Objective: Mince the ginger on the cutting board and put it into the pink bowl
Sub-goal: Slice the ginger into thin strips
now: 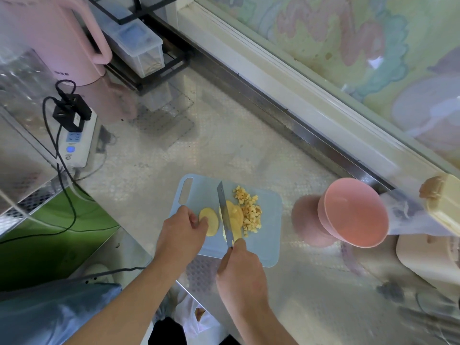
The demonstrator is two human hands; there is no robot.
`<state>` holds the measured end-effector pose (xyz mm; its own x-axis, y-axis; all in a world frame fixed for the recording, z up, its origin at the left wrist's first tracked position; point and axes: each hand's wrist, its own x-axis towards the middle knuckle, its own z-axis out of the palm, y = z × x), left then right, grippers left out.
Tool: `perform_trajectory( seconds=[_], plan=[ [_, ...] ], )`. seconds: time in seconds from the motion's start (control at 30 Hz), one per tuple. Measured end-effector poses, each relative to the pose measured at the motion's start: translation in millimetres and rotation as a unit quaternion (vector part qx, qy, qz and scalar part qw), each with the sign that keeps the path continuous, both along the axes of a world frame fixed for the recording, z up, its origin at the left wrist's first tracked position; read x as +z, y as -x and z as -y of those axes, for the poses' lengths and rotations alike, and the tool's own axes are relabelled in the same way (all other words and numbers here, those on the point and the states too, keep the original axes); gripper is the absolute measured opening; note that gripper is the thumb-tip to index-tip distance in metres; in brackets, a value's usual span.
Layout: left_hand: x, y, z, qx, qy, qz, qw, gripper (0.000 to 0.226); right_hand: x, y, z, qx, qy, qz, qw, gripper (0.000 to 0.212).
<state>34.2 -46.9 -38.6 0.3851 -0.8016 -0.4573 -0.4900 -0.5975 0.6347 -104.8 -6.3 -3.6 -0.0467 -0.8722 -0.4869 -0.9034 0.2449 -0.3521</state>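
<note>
Board: your pale blue plastic cutting board (268,215) with a slot handle lies flat on the shiny metal counter (224,150), close to its near edge.
Ginger: round yellow ginger slices (210,221) sit mid-board; one lies apart to the left, others overlap under the blade; a heap of small diced ginger pieces (250,212) lies just right of them.
Right hand: your right hand (240,266) curls tightly round the handle of the steel kitchen knife (225,212); the handle itself is hidden in your fist; the blade runs away from you, edge down on the overlapping slices.
Left hand: your left hand (183,232) rests on the board's left part; its fingertips press the separate slice; the fingers are bent over it, not wrapped round it.
Bowl: the round pink bowl (353,211) stands on the counter to the right of the board, apart from it; it appears tilted in this wide view.
Surroundings: a pink electric kettle (49,38) stands at the far left; a white power strip (77,143) with black plugs lies near it.
</note>
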Motion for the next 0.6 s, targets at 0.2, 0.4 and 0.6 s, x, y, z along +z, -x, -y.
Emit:
perform_trajectory(
  seconds=[0.2, 0.4, 0.6],
  plan=[
    [1.9, -2.9, 6.3, -0.031, 0.034, -0.03, 0.999, 0.008, 9.5, 6.8, 4.5, 0.02, 0.041, -0.03, 0.998, 0.003],
    [8.9, -0.8, 10.9, -0.006, 0.05, -0.07, 0.996, 0.011, 17.5, 23.4, 9.5, -0.002, 0.072, -0.035, 0.997, 0.02],
    [15.4, 19.4, 5.3, -0.235, 0.065, -0.01, 0.97, 0.036, 19.4, 41.0, 12.6, -0.074, 0.106, -0.005, 0.992, 0.018]
  ],
)
